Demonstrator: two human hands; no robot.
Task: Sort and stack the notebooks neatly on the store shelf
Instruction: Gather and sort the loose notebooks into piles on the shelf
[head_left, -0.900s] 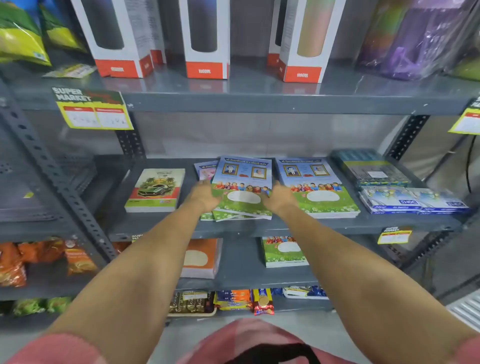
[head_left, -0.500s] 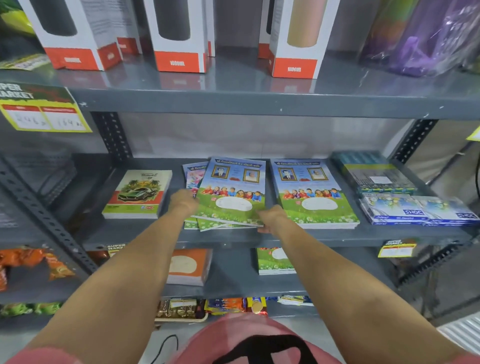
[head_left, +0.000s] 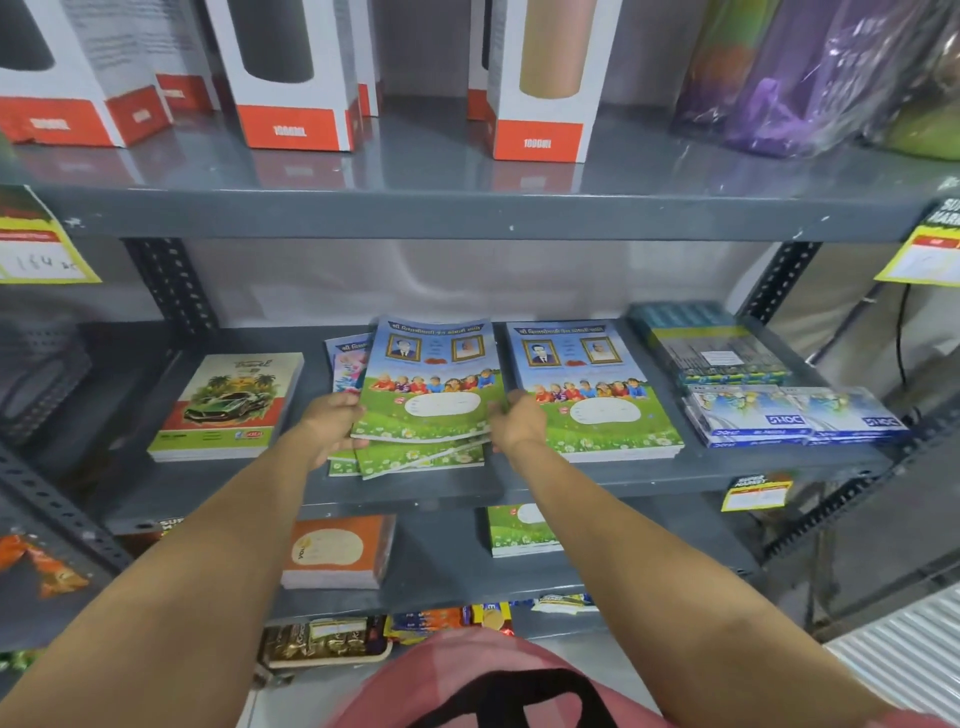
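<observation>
A loose, fanned pile of blue-and-green notebooks (head_left: 431, 384) lies in the middle of the grey shelf (head_left: 467, 486). My left hand (head_left: 332, 426) grips the pile's left edge and my right hand (head_left: 517, 426) grips its right edge. The top notebook is raised a little at the front, with skewed ones showing beneath it. A pink-covered notebook (head_left: 347, 364) pokes out at the back left. To the right sits a squared stack of the same notebooks (head_left: 592, 395). A stack with a green car cover (head_left: 228, 405) lies to the left.
Wrapped packs (head_left: 711, 348) and blue boxed packs (head_left: 795, 415) fill the shelf's right end. Boxed bottles (head_left: 291, 73) stand on the shelf above. Below are an orange notebook stack (head_left: 337, 551) and a green one (head_left: 519, 530). Slotted uprights (head_left: 171, 286) frame the bay.
Both hands have shifted from the pile's front corners to its left and right edges. The top notebook now sits raised and more turned. The camera has moved closer and to the left.
</observation>
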